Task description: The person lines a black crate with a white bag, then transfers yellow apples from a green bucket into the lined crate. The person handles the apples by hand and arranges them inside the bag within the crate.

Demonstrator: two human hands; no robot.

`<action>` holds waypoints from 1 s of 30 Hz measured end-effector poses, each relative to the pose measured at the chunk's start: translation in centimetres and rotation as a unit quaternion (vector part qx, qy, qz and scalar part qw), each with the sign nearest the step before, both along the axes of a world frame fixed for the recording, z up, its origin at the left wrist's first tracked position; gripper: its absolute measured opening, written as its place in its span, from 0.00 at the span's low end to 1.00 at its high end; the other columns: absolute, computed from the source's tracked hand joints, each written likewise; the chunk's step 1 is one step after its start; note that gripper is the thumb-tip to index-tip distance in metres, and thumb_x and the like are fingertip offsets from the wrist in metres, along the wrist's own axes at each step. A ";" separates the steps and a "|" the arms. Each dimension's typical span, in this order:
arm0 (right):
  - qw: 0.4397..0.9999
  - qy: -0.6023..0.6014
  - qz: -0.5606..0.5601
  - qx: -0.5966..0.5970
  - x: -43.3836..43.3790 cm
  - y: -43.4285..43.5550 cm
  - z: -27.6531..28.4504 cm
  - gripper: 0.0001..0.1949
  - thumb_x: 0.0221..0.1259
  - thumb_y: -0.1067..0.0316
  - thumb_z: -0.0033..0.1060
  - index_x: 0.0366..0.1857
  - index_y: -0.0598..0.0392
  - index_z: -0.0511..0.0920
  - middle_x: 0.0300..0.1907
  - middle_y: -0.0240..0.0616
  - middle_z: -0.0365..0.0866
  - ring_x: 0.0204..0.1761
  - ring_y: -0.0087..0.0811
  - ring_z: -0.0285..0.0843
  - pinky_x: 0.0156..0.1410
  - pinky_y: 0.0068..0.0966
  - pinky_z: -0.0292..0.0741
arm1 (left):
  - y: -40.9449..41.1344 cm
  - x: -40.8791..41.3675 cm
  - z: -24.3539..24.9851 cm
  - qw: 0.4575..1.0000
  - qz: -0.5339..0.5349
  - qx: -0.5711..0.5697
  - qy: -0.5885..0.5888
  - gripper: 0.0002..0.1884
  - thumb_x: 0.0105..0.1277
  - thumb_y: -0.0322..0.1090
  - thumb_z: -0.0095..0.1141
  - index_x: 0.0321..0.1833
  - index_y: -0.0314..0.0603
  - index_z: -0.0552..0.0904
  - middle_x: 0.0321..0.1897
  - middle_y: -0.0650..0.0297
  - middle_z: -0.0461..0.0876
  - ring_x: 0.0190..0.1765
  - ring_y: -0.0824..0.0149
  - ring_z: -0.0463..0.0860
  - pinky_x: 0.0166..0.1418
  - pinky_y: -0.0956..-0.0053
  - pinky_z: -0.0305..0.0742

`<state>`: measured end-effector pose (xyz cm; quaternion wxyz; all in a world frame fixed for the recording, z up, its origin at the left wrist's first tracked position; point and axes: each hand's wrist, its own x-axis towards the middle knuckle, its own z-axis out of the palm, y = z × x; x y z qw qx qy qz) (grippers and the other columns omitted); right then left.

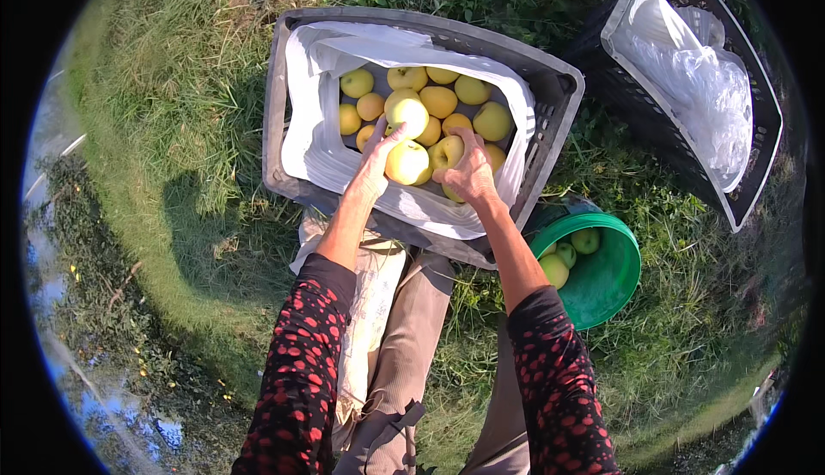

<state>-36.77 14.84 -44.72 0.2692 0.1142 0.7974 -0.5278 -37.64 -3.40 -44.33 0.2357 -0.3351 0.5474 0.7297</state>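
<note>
Before me a dark plastic crate (573, 98), lined with white sheeting (309, 146), holds several yellow-green apples (492, 120). My left hand (374, 162) reaches in from the near side, its thumb and fingers around a pale yellow apple (407, 112) raised above the others. Another yellow apple (406, 163) lies against the same hand below the thumb; whether it is gripped too is unclear. To the right, my right hand (472, 169) has its fingers curled around a yellow apple (448, 151) with its hollow facing up. Both hands partly cover apples beneath them.
A green bucket (615, 268), tipped towards me, has several green apples (555, 270) inside, right of the crate. Farther right stands another dark crate (764, 146) with white sheeting and clear plastic (715, 88). Grass (225, 230) surrounds everything; a pale cloth bundle (370, 307) lies by my leg.
</note>
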 end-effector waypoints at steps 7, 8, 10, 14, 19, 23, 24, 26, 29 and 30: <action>0.970 0.198 -0.021 0.138 0.5 -1.3 -1.6 0.33 0.41 0.79 0.65 0.59 0.57 0.68 0.61 0.52 0.67 0.60 0.52 0.70 0.64 0.38 0.72 | 1.5 -1.9 -4.2 0.979 0.184 0.044 0.075 0.37 0.60 0.46 0.69 0.69 0.44 0.67 0.62 0.55 0.75 0.61 0.59 0.78 0.66 0.63 0.69; 0.975 0.216 -0.013 0.058 1.3 -1.3 0.1 0.27 0.42 0.81 0.61 0.54 0.57 0.71 0.57 0.49 0.71 0.55 0.49 0.74 0.60 0.36 0.74 | 0.9 -1.8 -2.8 0.982 0.178 -0.010 0.063 0.35 0.64 0.48 0.65 0.69 0.45 0.65 0.62 0.55 0.74 0.60 0.59 0.80 0.66 0.58 0.68; 0.974 0.209 0.003 -0.087 3.4 -1.9 5.6 0.19 0.43 0.85 0.56 0.44 0.58 0.75 0.48 0.43 0.77 0.45 0.44 0.79 0.51 0.32 0.78 | -1.7 -0.4 1.7 0.977 0.166 0.096 0.093 0.35 0.71 0.59 0.50 0.70 0.41 0.63 0.65 0.48 0.71 0.66 0.52 0.73 0.68 0.51 0.62; 0.970 -0.097 0.121 -0.190 12.7 -2.8 12.3 0.17 0.49 0.72 0.64 0.45 0.62 0.76 0.43 0.47 0.80 0.45 0.43 0.82 0.52 0.35 0.79 | -5.4 6.5 11.7 0.974 0.143 0.158 0.077 0.45 0.63 0.66 0.52 0.71 0.35 0.63 0.67 0.44 0.69 0.57 0.52 0.76 0.63 0.55 0.67; 0.916 -0.123 0.355 -0.141 24.2 -6.6 18.5 0.58 0.42 0.43 0.76 0.75 0.58 0.47 0.73 0.72 0.38 0.72 0.72 0.45 0.73 0.55 0.58 | -7.4 17.9 21.2 0.974 0.149 0.165 -0.041 0.49 0.52 0.69 0.61 0.65 0.32 0.69 0.56 0.49 0.74 0.50 0.54 0.77 0.56 0.58 0.70; 0.907 -0.101 0.396 -0.102 29.8 -9.0 22.8 0.56 0.42 0.49 0.75 0.75 0.56 0.48 0.73 0.71 0.37 0.69 0.77 0.47 0.62 0.56 0.71 | -5.9 24.5 26.7 0.917 0.277 0.268 -0.098 0.48 0.54 0.69 0.58 0.62 0.30 0.67 0.52 0.47 0.73 0.47 0.55 0.80 0.46 0.58 0.73; 0.907 -0.076 0.409 -0.071 31.0 -9.2 23.4 0.51 0.44 0.60 0.73 0.75 0.55 0.50 0.72 0.73 0.38 0.68 0.72 0.56 0.60 0.50 0.76 | -5.7 26.2 28.5 0.936 0.248 0.223 -0.117 0.49 0.53 0.70 0.58 0.62 0.29 0.67 0.50 0.46 0.74 0.46 0.55 0.80 0.44 0.59 0.74; 0.951 -0.134 0.250 -0.128 32.7 -8.9 21.9 0.49 0.42 0.67 0.70 0.74 0.54 0.52 0.71 0.71 0.44 0.65 0.67 0.63 0.60 0.45 0.77 | -3.8 27.9 31.3 0.962 0.175 0.160 -0.132 0.52 0.48 0.73 0.60 0.62 0.30 0.67 0.45 0.43 0.76 0.45 0.54 0.80 0.43 0.60 0.77; 0.926 -0.320 0.100 -0.176 31.4 -9.2 19.7 0.41 0.43 0.74 0.68 0.69 0.50 0.61 0.52 0.56 0.79 0.51 0.53 0.81 0.53 0.36 0.82 | -2.3 30.5 33.5 0.974 0.113 0.156 -0.121 0.52 0.50 0.75 0.58 0.62 0.29 0.67 0.50 0.41 0.77 0.50 0.52 0.80 0.54 0.57 0.77; 0.928 -0.289 0.058 -0.230 30.1 -9.6 19.7 0.38 0.45 0.75 0.68 0.67 0.52 0.63 0.47 0.52 0.81 0.48 0.46 0.83 0.52 0.33 0.82 | -2.0 31.5 34.0 0.978 0.138 0.089 -0.129 0.52 0.52 0.74 0.57 0.63 0.28 0.67 0.52 0.42 0.77 0.52 0.53 0.80 0.57 0.58 0.76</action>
